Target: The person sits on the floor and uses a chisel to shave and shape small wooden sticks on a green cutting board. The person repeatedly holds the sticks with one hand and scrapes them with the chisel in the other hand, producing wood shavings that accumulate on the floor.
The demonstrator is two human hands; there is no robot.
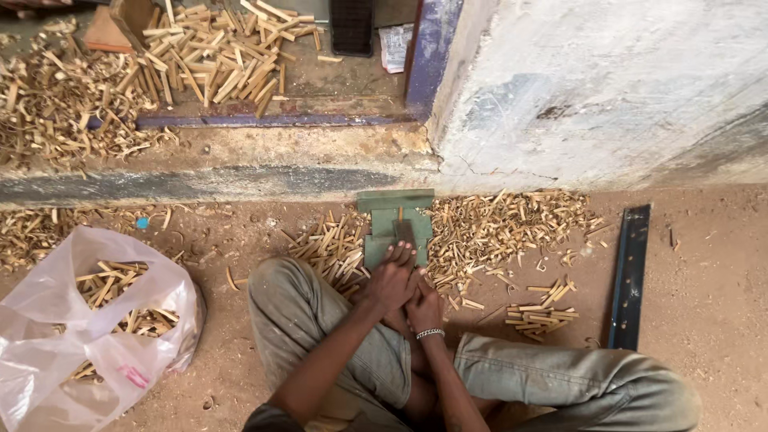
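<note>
I sit cross-legged on a dirt floor. My left hand (390, 276) and my right hand (423, 306) are pressed together just in front of a small green wooden jig (394, 216) that stands against a step. A short wooden stick (405, 233) lies in the jig's middle slot, and my left fingertips reach it. Both hands are closed, and what exactly each one grips is hidden. A metal bracelet (430, 333) circles my right wrist.
Cut sticks (332, 248) lie left of the jig, curled shavings (504, 228) to its right, and a small stick bundle (544, 316) nearer. A dark metal bar (629, 276) lies at right. A white plastic bag (88, 320) holds sticks. More sticks (216, 56) cover the raised step.
</note>
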